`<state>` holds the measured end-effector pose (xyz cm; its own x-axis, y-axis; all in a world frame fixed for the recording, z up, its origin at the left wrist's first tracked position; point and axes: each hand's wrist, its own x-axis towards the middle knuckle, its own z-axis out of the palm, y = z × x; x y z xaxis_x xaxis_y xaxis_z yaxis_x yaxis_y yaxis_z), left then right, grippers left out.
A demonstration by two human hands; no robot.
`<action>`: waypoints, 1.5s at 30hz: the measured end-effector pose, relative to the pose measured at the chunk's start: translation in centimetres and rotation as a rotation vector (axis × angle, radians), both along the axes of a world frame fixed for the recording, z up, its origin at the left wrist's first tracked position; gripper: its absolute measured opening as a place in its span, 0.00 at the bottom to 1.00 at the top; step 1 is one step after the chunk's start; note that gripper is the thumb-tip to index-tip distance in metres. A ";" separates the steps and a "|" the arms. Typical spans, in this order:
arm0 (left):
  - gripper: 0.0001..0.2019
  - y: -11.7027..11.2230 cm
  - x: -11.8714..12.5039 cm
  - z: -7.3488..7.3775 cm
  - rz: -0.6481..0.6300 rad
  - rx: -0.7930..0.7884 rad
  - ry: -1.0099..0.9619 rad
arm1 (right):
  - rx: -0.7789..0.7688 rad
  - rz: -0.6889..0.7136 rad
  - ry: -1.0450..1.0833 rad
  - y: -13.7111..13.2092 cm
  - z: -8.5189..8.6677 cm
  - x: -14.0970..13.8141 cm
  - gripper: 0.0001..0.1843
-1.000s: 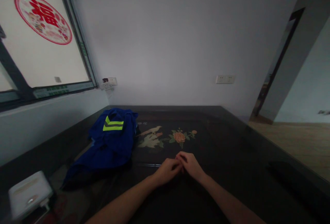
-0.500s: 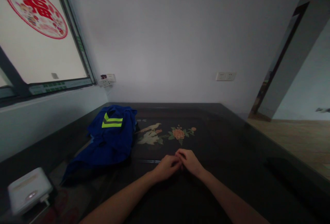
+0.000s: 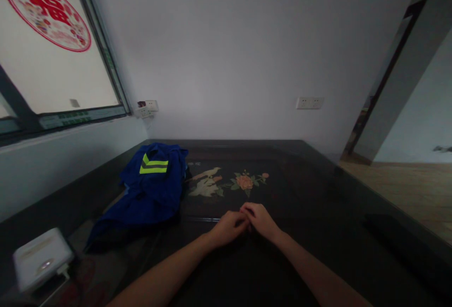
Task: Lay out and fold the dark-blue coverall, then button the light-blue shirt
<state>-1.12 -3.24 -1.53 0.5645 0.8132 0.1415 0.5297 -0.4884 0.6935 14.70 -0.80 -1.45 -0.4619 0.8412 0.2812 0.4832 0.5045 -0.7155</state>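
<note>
Table: dark, glossy top, set into the corner of the room below a window. Both hands lie on it near the front edge, at the middle.

Left hand: knuckles up, fingers curled inward, resting on the table. Forearm runs in from the lower left.

Right hand: also curled, knuckles up, forearm from the lower right. Its fingertips meet those of the left hand, so the two touch at the middle. Light is dim. I cannot tell whether anything small is pinched between them or whether the fingers only press against each other.

Just beyond the hands, painted on the table top: an orange flower with green leaves, and a pale bird to its left.

Blue jacket: crumpled heap left of the painting, well apart from the hands. Yellow-green reflective stripes face up on its far end.

White box: near left corner of the table, a cable at its lower side.

Window carries a round red sticker. Wall sockets on the far wall, more sockets at the window corner. Wooden floor to the right, past the table edge.
</note>
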 end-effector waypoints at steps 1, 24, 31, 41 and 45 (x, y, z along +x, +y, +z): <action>0.14 0.0 0.0 0.0 0.000 -0.002 -0.002 | 0.001 0.001 0.000 0.0 0.0 0.0 0.13; 0.14 0.0 0.0 0.0 -0.004 0.010 0.008 | 0.006 0.001 -0.022 -0.3 0.5 0.0 0.14; 0.13 -0.1 0.0 -0.1 0.002 0.012 0.002 | 0.014 0.001 -0.027 -0.1 0.1 0.0 0.14; 0.13 -0.2 -0.1 -0.1 0.002 -0.004 -0.017 | 0.012 0.012 -0.018 0.0 0.0 0.0 0.14; 0.13 -0.1 -0.1 -0.3 -0.002 0.025 -0.018 | 0.009 0.015 -0.017 -0.1 0.1 0.0 0.14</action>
